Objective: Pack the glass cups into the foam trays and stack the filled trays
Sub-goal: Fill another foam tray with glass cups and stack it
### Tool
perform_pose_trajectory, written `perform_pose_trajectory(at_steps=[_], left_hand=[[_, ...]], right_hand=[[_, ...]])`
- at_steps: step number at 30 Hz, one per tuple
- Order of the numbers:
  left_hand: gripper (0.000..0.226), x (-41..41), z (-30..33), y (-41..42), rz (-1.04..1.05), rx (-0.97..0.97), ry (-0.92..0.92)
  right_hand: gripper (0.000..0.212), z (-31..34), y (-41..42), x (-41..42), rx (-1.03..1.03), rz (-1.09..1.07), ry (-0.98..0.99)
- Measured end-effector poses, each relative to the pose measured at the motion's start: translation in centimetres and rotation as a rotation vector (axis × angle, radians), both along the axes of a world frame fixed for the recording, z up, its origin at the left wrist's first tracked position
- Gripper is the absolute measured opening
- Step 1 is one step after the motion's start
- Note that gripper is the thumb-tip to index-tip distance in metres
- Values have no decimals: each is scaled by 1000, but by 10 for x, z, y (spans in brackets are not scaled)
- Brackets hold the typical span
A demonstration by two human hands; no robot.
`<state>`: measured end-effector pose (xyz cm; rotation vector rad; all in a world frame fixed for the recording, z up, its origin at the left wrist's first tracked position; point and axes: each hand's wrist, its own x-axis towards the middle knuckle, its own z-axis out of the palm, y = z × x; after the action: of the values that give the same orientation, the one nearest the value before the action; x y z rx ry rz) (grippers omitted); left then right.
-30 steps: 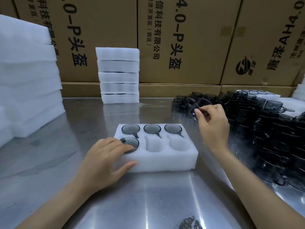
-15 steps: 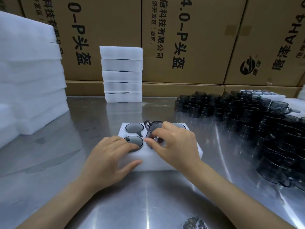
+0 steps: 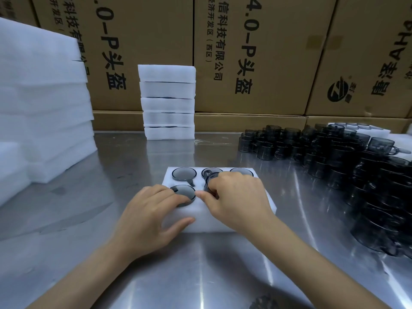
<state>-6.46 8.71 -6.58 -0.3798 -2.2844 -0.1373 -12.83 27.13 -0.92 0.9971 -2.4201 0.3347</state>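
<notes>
We hold the foam tray (image 3: pixel 223 221) steady near the front middle of the bench (image 3: pixel 124 170) with our left hand (image 3: pixel 151 217); its grip is apart, the straight fingers lie across the tray top and touch the cup in the front left pocket (image 3: pixel 182 191), and the thumb presses the front wall. Our right hand (image 3: pixel 236 201) has its grip clamped on a smoky glass cup (image 3: pixel 210 181), which it brings down tilted over the front middle pocket, not yet seated. The three back pockets already hold cups; the front right pocket is hidden under the hand. We judge the risk to be here: if the cup goes in crooked, its handle may miss the slot and the rim may knock the back middle cup (image 3: pixel 209 171) just behind it, and glass on glass can chip. The loose cups (image 3: pixel 334 157) crowd the right side of the bench, so a wide move of the arm could push them over. The stack of filled trays (image 3: pixel 167 101) stands at the back edge.
</notes>
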Motion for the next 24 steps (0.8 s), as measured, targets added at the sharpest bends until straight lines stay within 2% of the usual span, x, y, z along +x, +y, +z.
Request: perform_pose_trajectory(at_steps=[2, 6, 9, 11, 14, 18, 24], left_hand=[[38, 1, 1, 1, 3, 1, -7], [37, 4, 6, 6, 22, 7, -40], [35, 8, 12, 13, 10, 80, -47], [43, 8, 16, 20, 3, 122, -38], [60, 6, 18, 31, -35, 54, -70], [64, 3, 17, 36, -53, -77, -134], [59, 3, 16, 31, -64, -60, -141]], right_hand=[[53, -2, 1, 2, -49, -23, -21], [38, 1, 14, -2, -341, -53, 12], [27, 2, 31, -12, -448, 41, -53], [41, -1, 40, -16, -393, 112, -150], [52, -9, 46, -18, -258, 188, -243], [55, -15, 45, -16, -171, 237, -314], [47, -16, 42, -18, -85, 247, -350]])
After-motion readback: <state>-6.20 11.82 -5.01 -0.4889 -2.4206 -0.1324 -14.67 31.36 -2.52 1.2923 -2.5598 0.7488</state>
